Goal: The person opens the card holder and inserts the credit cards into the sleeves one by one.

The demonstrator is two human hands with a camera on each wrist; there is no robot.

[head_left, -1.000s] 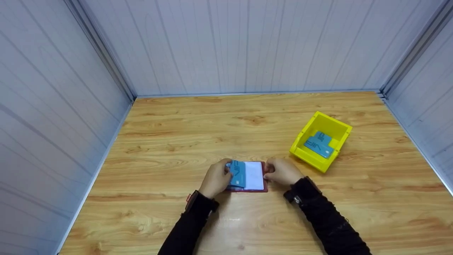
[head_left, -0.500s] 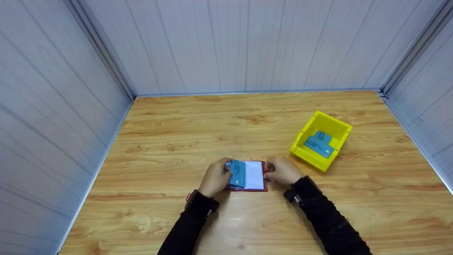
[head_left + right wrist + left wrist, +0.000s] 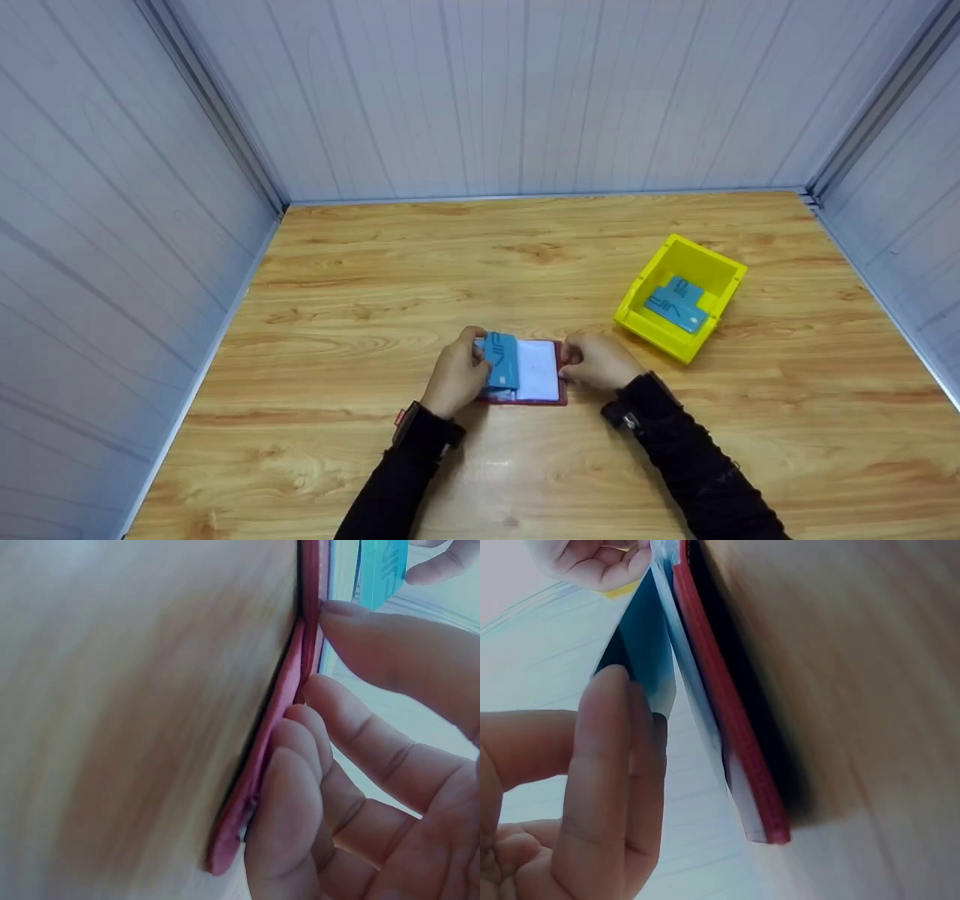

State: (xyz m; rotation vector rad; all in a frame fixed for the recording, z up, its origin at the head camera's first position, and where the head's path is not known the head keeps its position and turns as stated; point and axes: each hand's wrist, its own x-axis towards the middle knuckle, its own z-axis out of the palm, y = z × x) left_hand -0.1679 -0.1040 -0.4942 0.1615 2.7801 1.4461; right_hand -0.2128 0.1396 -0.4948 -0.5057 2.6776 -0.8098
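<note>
A red card holder [image 3: 562,397] with pale plastic sleeves [image 3: 537,371] lies spread on the table between the hands. My left hand [image 3: 457,377] pinches a blue card [image 3: 504,361] marked "VIP" over the holder's left part. In the left wrist view the card [image 3: 651,645] slants away from the sleeves, its far end close to them. At the holder's right edge, my right hand [image 3: 600,364] pinches the red cover between thumb and forefinger. In the right wrist view a red strap [image 3: 259,757] runs from that edge alongside the curled fingers.
A yellow bin [image 3: 628,324] stands to the right, beyond the right hand. Blue cards [image 3: 677,309] lie overlapping inside it. Pale panel walls [image 3: 487,97] enclose the wooden table [image 3: 420,270] at the back and both sides.
My left hand has shifted the blue card slightly away from me and to the left over the holder. The right hand stays at the holder's right edge.
</note>
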